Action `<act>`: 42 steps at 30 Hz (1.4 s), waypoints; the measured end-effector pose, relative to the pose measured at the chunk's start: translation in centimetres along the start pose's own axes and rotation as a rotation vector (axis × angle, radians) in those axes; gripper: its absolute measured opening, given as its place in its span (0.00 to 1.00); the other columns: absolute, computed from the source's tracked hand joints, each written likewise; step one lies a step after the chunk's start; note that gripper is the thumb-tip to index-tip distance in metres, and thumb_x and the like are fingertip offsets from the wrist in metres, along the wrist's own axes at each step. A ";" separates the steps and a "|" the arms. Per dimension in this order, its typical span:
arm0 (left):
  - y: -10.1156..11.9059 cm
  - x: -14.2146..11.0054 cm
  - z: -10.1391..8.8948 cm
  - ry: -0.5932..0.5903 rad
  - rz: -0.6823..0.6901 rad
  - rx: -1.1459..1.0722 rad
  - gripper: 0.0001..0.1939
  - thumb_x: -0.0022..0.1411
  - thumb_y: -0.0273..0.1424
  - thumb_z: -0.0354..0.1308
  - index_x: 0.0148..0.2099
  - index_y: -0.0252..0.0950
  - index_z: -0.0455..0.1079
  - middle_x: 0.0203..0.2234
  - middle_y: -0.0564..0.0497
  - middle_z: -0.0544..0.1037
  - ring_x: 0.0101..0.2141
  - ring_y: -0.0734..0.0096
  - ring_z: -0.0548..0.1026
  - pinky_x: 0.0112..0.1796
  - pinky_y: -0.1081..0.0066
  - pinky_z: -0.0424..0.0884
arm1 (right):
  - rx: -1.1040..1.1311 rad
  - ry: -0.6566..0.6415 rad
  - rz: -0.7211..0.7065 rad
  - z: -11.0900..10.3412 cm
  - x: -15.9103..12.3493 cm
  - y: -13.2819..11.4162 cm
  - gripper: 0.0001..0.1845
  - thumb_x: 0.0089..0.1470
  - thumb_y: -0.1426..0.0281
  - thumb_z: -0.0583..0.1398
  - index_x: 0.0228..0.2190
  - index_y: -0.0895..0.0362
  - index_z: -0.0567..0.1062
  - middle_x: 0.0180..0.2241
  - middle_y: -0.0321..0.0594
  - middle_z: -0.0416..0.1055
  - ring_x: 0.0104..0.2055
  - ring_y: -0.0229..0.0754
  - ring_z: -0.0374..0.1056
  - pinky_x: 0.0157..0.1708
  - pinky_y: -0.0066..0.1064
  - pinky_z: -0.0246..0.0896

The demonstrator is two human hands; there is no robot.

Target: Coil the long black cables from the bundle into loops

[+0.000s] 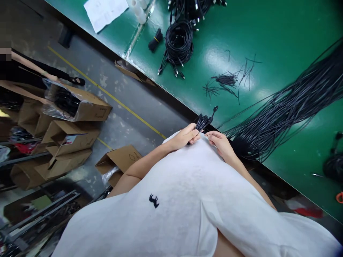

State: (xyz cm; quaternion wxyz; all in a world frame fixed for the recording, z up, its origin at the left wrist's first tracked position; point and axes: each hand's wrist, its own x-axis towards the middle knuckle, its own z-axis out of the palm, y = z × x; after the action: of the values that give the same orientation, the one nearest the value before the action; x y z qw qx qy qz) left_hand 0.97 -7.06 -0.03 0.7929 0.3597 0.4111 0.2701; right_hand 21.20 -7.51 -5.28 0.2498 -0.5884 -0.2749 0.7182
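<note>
A worker in a white shirt (182,185) gripped a folded black cable bundle (203,123) at the desk's (302,32) near edge, its loose end pointing toward 1 o'clock. The left hand (188,136) was wrapped around the folds; the right hand (219,141) was narrowed to a pinch just beside them at 3 o'clock, though whether its fingertips held anything could not be told. Good handling appeared to call for a firm, even squeeze with the left, the folds level and the loose end clear of the pinching fingers; a slack grip risked letting the loops slide apart.

Seen from the hands, thin black strips (226,79) littered the glossy green surface at 1 o'clock, and a thick spread of long cables (292,96) stretched away at 2. A coil (179,53) lay between 11 and 12, with a white paper (105,12) farther off at 11. Across the gray floor (128,96) and its yellow line (115,99), at 10 o'clock, a co-worker's hands (52,77) rested at a packed carton (93,109). Another carton (131,157) stood open at 8.
</note>
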 end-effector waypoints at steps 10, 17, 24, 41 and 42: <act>-0.4 -0.4 -0.3 0.042 0.009 -0.032 0.19 0.66 0.47 0.52 0.43 0.36 0.58 0.24 0.59 0.64 0.23 0.80 0.59 0.27 0.73 0.56 | -0.509 0.082 -0.250 1.0 1.9 -1.4 0.14 0.45 0.65 0.55 0.30 0.60 0.76 0.26 0.36 0.70 0.24 0.34 0.59 0.27 0.28 0.53; -0.1 0.1 -0.3 0.046 0.012 -0.136 0.19 0.64 0.46 0.57 0.39 0.36 0.57 0.23 0.59 0.65 0.22 0.81 0.61 0.26 0.74 0.56 | -0.364 -0.082 -0.281 2.0 1.3 -3.1 0.13 0.49 0.64 0.57 0.31 0.60 0.75 0.23 0.33 0.67 0.22 0.32 0.55 0.25 0.26 0.52; 0.2 0.7 -0.4 0.141 -0.029 -0.157 0.18 0.63 0.43 0.58 0.41 0.35 0.58 0.23 0.58 0.67 0.22 0.81 0.62 0.26 0.74 0.57 | -0.609 0.003 -0.695 2.3 1.2 -4.7 0.11 0.54 0.70 0.55 0.31 0.58 0.78 0.29 0.37 0.69 0.30 0.35 0.61 0.31 0.27 0.55; -0.1 1.7 -1.8 0.078 -0.029 0.327 0.08 0.69 0.34 0.49 0.44 0.34 0.63 0.22 0.58 0.64 0.23 0.78 0.60 0.27 0.72 0.59 | -1.735 -0.355 -1.795 1.6 2.5 -8.9 0.13 0.62 0.77 0.51 0.37 0.62 0.76 0.47 0.51 0.73 0.48 0.48 0.65 0.44 0.38 0.58; -0.2 1.9 -1.9 0.054 -0.043 0.282 0.09 0.69 0.35 0.50 0.45 0.34 0.63 0.21 0.59 0.63 0.23 0.78 0.59 0.27 0.73 0.58 | -1.775 -0.381 -1.827 1.7 2.6 -9.1 0.14 0.61 0.78 0.51 0.37 0.62 0.76 0.43 0.50 0.73 0.45 0.48 0.65 0.43 0.39 0.58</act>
State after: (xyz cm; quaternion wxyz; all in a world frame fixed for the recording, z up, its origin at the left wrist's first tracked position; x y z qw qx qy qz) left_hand 0.31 -5.16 -1.84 0.7286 0.4513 0.4739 0.2020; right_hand 19.42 0.68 -0.55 0.1306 -0.0403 -0.9883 -0.0678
